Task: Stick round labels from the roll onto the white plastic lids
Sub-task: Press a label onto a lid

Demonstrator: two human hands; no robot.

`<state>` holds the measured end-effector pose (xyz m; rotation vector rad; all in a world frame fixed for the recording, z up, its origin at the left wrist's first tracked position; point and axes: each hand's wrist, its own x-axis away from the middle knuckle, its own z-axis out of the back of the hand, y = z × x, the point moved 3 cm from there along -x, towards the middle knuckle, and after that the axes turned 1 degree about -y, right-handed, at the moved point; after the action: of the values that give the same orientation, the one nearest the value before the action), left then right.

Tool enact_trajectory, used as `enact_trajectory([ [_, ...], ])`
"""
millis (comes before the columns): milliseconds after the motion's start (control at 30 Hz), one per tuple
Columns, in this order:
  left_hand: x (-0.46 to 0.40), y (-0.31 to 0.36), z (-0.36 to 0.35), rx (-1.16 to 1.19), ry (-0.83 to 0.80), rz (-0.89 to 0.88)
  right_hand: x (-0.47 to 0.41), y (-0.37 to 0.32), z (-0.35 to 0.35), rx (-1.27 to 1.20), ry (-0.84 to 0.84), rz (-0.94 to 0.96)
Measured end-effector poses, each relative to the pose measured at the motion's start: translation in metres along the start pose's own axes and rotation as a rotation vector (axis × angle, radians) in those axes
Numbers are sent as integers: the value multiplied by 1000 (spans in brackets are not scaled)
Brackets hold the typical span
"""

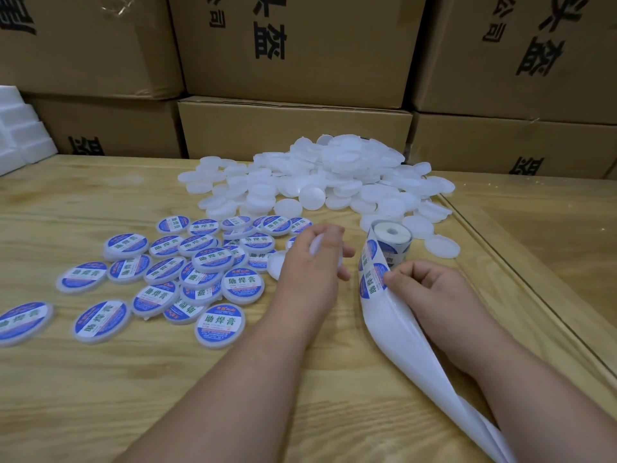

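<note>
While the left hand (317, 252) grips a white lid (315, 246), the right hand (424, 282), at three o'clock, pinches a label (375, 279) on the roll (392, 236).

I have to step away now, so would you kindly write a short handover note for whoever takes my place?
Left hand: holds one blank lid.
Right hand: pinches a label on the strip from the roll.
Done: labelled lids spread at left on the table.
Left: label the held lid, then the blank lid pile at the back. Spent backing trails toward you.
</note>
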<state>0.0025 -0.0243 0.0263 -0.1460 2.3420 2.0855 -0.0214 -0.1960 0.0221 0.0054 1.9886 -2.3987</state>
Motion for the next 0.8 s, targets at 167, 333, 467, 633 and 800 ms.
enact_trajectory([
  [167, 9, -4, -14, -185, -259, -91, -1, -1, 2, -51, 41, -21],
  [333, 11, -4, -15, -244, -343, -118, 0, -2, 3, -80, 18, -16],
  [467, 10, -5, -14, -277, -317, -143, 1, -2, 3, -91, -14, -15],
  [633, 8, -5, -13, -332, -265, -195, -1, -1, 3, -82, -46, 8],
  [800, 6, -7, -14, -327, -230, -184, -1, -2, 1, -52, -14, 33],
])
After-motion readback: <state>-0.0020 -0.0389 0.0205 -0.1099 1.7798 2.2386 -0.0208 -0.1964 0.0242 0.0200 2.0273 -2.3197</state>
